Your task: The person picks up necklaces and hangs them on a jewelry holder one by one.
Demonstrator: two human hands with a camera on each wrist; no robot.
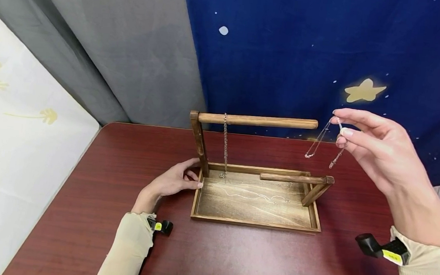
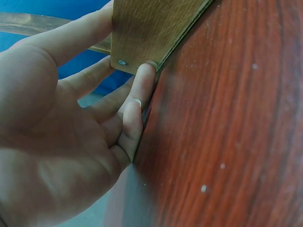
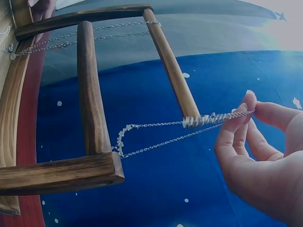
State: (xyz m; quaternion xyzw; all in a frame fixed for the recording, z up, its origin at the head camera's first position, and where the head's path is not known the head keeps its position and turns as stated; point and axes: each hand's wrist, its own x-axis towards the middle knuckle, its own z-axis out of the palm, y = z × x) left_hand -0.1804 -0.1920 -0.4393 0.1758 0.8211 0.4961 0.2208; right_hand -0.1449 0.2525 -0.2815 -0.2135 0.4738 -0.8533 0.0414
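Note:
My right hand (image 1: 389, 148) pinches a silver necklace (image 3: 208, 119) between thumb and fingers, above and right of a wooden jewelry stand (image 1: 255, 223). The necklace's thin chain dangles in a loop, with sparkling stones along part of it. In the right wrist view, its stones overlap the free end of the stand's upper bar (image 3: 173, 71). My left hand (image 1: 171, 179) grips the left end of the stand's tray, thumb at the rim and fingers at the side panel (image 2: 151, 33). Another silver chain (image 1: 225, 144) hangs from the upper bar near its left post.
A shorter lower bar (image 1: 293, 178) juts left from a post at the tray's right end. Fine chains (image 1: 246, 195) lie on the tray floor. The stand sits on a reddish-brown table (image 1: 209, 254), with a blue star-patterned curtain (image 1: 273, 63) and a grey curtain (image 1: 145, 52) behind.

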